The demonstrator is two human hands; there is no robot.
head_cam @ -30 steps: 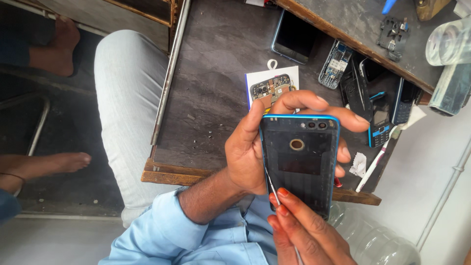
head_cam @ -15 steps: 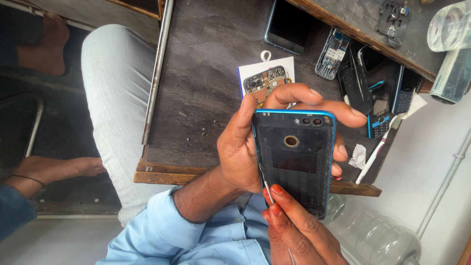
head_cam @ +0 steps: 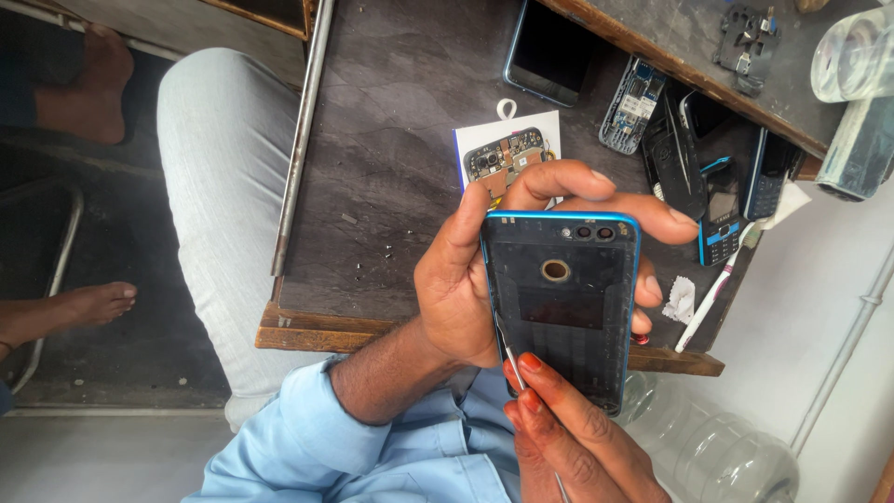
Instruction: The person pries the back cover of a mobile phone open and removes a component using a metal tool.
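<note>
My left hand [head_cam: 454, 289] grips a dark smartphone with a blue frame [head_cam: 563, 307], its back with a round sensor ring facing me. The thumb lies along the phone's left edge and the fingers curl over the top. My right hand [head_cam: 570, 438] comes up from below and pinches a thin metal pry tool [head_cam: 510, 354]. The tool's tip rests against the phone's lower left edge.
A dark wooden table [head_cam: 391, 205] carries a circuit board on a white card [head_cam: 504, 155], another smartphone [head_cam: 549, 51], several opened keypad phones [head_cam: 722, 182] and a toothbrush [head_cam: 712, 296]. Clear plastic bottles [head_cam: 717, 452] lie below right. My trouser leg [head_cam: 223, 186] and someone's foot [head_cam: 88, 303] are at left.
The view has shifted a little, so the table sits slightly lower in frame. Both hands, the phone and the tool keep the same hold, with the tool still at the phone's lower left edge.
</note>
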